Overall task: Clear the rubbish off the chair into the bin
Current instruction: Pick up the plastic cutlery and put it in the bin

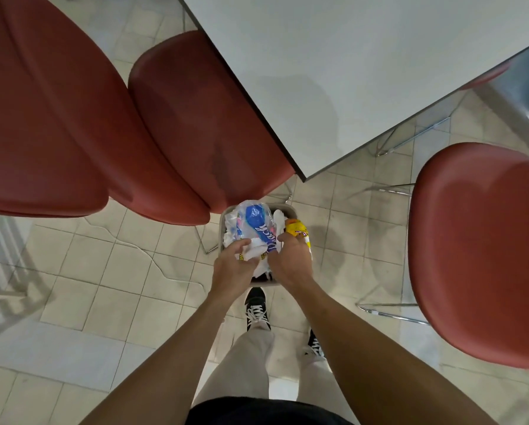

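A small grey bin (288,210) stands on the floor just past my feet, stuffed with rubbish. On top lies a clear and blue plastic wrapper (255,220), with white crumpled paper (255,250) under it and a yellow packet (299,231) at the right rim. My left hand (233,265) hangs over the bin's near left side, its fingers curled on the white paper. Over the near right side, my right hand (291,261) holds the yellow packet. The red chair (202,118) nearest the bin has a bare seat.
A white table (349,72) juts over the chair from the upper right. A second red chair (42,111) stands at the left and a third red chair (481,256) at the right. Chrome chair legs (392,312) run along the tiled floor.
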